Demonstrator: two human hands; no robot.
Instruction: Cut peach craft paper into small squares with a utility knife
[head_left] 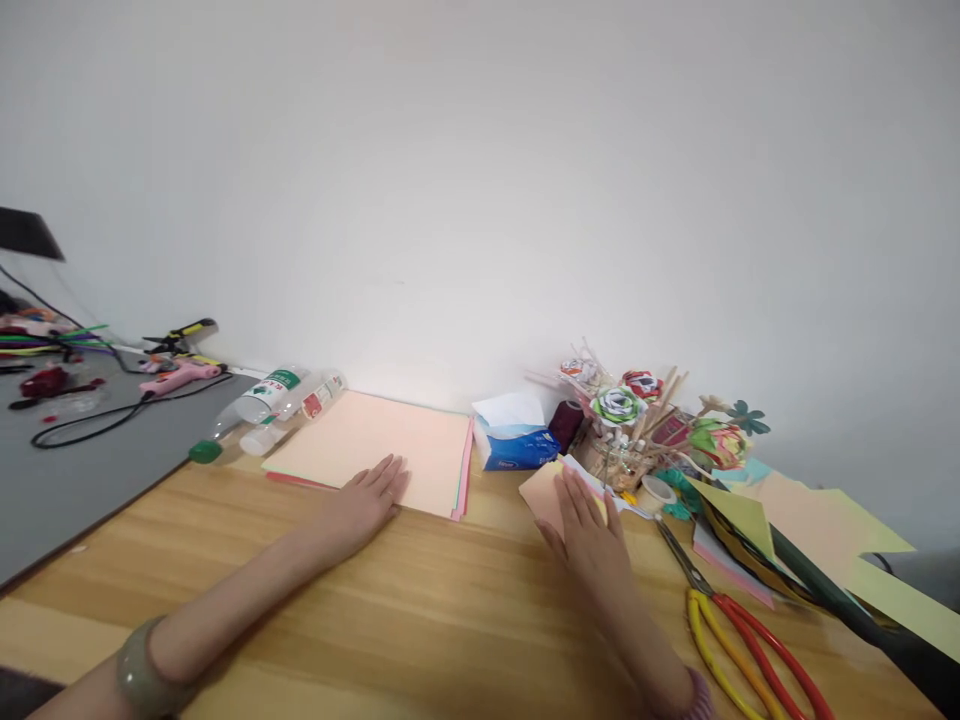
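Observation:
A stack of large coloured paper sheets (pixel 382 435), peach on top with pink and green edges below, lies toward the back of the wooden table. My left hand (pixel 375 490) rests flat on its front edge, fingers stretched out. Farther right, my right hand (pixel 585 515) lies with fingers extended over a smaller pile of cut paper pieces (pixel 541 492) in peach, yellow and white. The palm hides part of that pile. To the right of this hand are scissors (pixel 701 585) with red and yellow handles.
A blue tissue pack (pixel 517 448) stands between the paper piles. Behind are paper flowers (pixel 619 405) and sticks in a jar. Two plastic bottles (pixel 274 392) lie at the left, near a pink glue gun (pixel 180 378). Paper scraps (pixel 802 520) fill the right side.

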